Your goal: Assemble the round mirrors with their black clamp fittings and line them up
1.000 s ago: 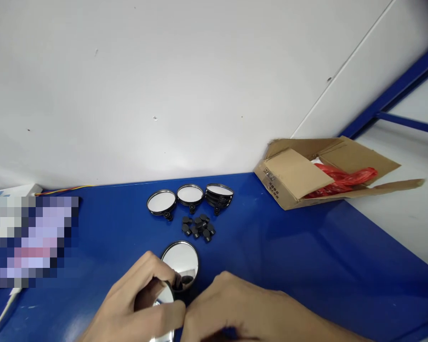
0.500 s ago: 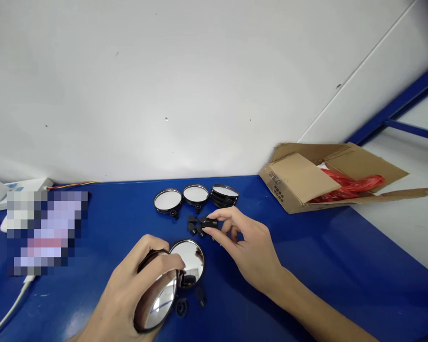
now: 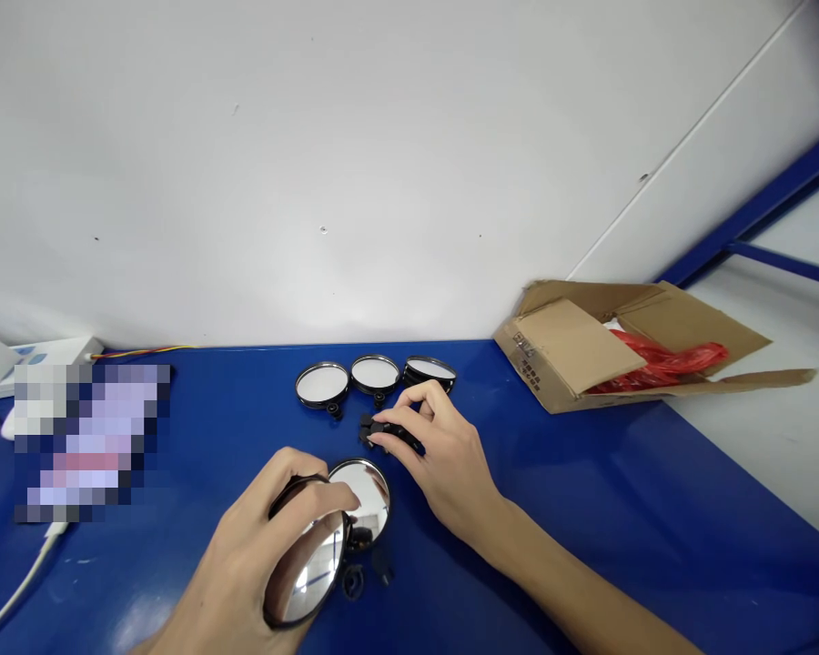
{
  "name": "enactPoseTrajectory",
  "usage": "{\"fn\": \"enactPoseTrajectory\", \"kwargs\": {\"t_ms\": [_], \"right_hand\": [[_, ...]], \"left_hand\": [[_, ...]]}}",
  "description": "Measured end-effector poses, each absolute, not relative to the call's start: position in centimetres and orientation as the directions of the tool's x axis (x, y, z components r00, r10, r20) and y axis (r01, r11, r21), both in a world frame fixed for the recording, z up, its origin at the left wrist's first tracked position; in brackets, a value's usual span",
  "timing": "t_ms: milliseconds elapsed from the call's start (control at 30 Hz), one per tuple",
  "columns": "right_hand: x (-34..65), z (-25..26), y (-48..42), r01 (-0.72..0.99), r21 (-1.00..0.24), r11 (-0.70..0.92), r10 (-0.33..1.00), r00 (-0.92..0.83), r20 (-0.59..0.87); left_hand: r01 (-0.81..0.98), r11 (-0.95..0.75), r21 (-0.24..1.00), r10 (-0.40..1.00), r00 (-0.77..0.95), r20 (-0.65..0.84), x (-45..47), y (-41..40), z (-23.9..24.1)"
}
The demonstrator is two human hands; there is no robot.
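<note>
Hands apart: left hand [image 3: 266,532] clamped on black-rimmed round glass mirror [image 3: 306,575], fragile, slippery, safest held by rim; right hand [image 3: 447,464] pinching small black knobs [image 3: 389,434], light.

we see a blue workbench [image 3: 587,473], round mirrors [image 3: 322,384] in a row just past the right hand [image 3: 447,464], another mirror [image 3: 369,491] under the left hand [image 3: 266,546], small black parts [image 3: 353,582] just below it, open cardboard box [image 3: 560,355] well right of the right hand.
</note>
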State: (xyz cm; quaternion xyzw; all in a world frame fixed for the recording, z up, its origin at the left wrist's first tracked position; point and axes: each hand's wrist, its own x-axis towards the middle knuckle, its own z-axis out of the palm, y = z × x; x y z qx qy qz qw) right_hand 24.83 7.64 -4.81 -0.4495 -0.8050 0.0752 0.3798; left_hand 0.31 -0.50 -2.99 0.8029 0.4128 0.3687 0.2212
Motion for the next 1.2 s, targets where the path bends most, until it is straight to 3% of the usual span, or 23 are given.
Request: {"fn": "enactPoseTrajectory", "kwargs": {"t_ms": [500,633,767,933,1200], "right_hand": [[24.8,-4.1,7.2,0.631,-0.507,0.587,0.798,-0.348,0.491],[24.8,-2.7,6.1,0.442,-0.536,0.719,0.695,-0.483,0.533],[24.3,-2.1,4.9,0.284,-0.454,0.844,0.524,-0.617,0.588],[23.6,-2.6,3.8,0.315,-0.342,0.886,0.463,-0.655,0.597],[22.5,-2.1,3.3,0.444,-0.322,0.836,0.546,-0.625,0.557]], "left_hand": [[0.565,-0.546,0.619,0.837,0.337,0.430,0.3,-0.6,-3.2],[0.641,-0.474,0.603,0.873,0.254,0.416,0.2,-0.6,-3.3],[0.684,-0.434,0.586,0.880,0.182,0.439,-0.2,-0.2,-3.7],[0.687,-0.401,0.606,0.897,0.160,0.412,-0.4,-0.1,-3.9],[0.661,-0.431,0.614,0.884,0.175,0.433,-0.6,-0.2,-4.2]]}}
